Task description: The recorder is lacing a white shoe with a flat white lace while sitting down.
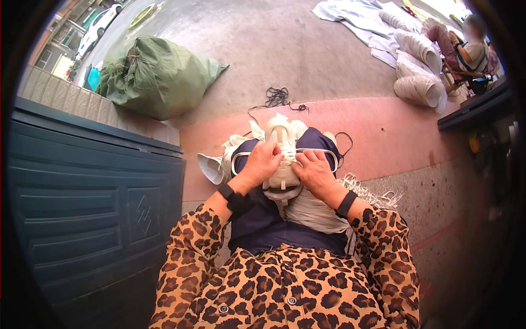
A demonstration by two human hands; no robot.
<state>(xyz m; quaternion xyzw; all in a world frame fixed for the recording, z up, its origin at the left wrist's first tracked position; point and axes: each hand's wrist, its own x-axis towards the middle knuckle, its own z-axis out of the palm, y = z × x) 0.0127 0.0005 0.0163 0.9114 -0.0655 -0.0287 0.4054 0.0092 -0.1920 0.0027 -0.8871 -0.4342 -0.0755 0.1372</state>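
Observation:
A beige and white shoe upper [280, 182] lies between my knees, its opening toward me. My left hand [264, 160] bends over its left side with thumb and fingers pinched on the white shoelace [234, 163], which loops out to the left. From the other side my right hand [316, 171] pinches the lace by the eyelets, and a second loop arches past its knuckles. The fingertips of both hands nearly meet over the tongue; exactly how the lace runs beneath them is hidden. A thick bundle of white laces [313, 213] lies across my right thigh, loose ends fanning out.
Nested uppers [212, 168] lie beside my left knee. Black cord [276, 97] is heaped ahead on the ground. A green sack [159, 77] stands front left, beyond a dark blue door [93, 197]. Stacked uppers [419, 88] and a seated person [472, 52] are far right.

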